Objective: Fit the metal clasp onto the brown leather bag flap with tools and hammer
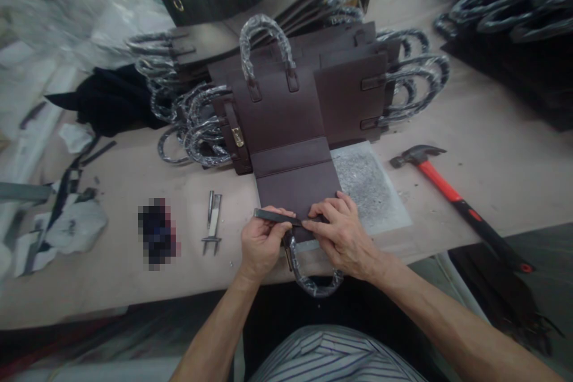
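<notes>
A dark brown leather bag panel [290, 164] lies unfolded in front of me, with one plastic-wrapped handle [266, 24] at its far end and another [316, 291] over the table's front edge. My left hand [264, 245] pinches a dark narrow strip [274, 215] near the panel's near end. Beside it, my right hand [342, 233] has its fingers bent together on the other end of the strip, pressing it against the panel. Part of the strip is hidden under the right fingers.
A hammer with a red and black grip [452, 191] lies at the right, beside a speckled white slab [380, 191]. Metal tools [213, 224] and a blurred-out object [157, 231] lie at the left. Brown bag pieces [353, 86] are stacked behind; black pieces [505, 71] sit at the far right.
</notes>
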Demonstrator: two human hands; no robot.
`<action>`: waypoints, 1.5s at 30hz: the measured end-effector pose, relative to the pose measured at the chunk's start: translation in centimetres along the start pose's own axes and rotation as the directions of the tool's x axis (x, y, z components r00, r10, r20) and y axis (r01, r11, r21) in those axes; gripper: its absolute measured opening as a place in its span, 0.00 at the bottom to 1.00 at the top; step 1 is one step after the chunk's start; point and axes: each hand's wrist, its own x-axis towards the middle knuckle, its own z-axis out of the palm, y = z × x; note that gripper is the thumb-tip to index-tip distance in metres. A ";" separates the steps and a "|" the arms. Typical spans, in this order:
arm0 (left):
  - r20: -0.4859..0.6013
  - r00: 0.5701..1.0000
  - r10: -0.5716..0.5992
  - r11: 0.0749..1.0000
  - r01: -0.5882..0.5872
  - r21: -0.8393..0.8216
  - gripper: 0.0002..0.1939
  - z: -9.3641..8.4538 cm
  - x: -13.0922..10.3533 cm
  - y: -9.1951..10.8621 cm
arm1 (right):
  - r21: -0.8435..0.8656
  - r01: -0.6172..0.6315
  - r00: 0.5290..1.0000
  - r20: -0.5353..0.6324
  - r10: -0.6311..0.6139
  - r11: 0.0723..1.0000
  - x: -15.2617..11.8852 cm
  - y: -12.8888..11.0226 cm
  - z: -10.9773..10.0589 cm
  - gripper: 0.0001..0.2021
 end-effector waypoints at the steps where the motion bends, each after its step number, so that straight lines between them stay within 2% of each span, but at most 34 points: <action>1: 0.001 1.000 0.000 1.000 0.000 -0.004 0.06 0.0 0.0 0.0 | -0.004 0.005 1.000 0.005 -0.005 1.000 0.0 0.1 0.0 0.18; 11: 0.017 1.000 -0.025 1.000 0.025 0.013 0.06 -0.3 -0.5 -0.9 | 0.009 -0.001 1.000 0.028 0.000 1.000 0.4 -0.1 -0.1 0.18; 16: 0.028 0.999 -0.044 0.999 0.044 0.001 0.05 0.2 0.0 0.2 | 0.018 -0.044 0.997 0.061 0.043 0.999 0.5 -0.4 -0.4 0.18; 20: 0.046 0.998 -0.047 0.998 0.046 0.031 0.04 0.4 0.3 1.0 | 0.006 0.020 0.997 0.073 -0.021 1.000 -0.2 0.2 -0.5 0.20; 28: 0.027 0.998 -0.051 0.995 0.049 0.090 0.04 0.3 0.0 0.7 | -0.002 0.076 0.996 0.041 -0.076 0.997 -0.7 0.9 -0.2 0.18; 33: 0.035 0.999 -0.033 0.990 0.028 0.138 0.04 0.5 0.0 0.9 | 0.034 0.123 0.992 -0.028 -0.122 0.992 -1.0 1.1 -0.1 0.16; 45: 0.057 0.998 0.031 0.975 -0.042 0.218 0.03 0.4 -0.4 0.1 | 0.071 0.119 0.990 -0.091 -0.112 0.990 -1.1 1.1 -0.1 0.14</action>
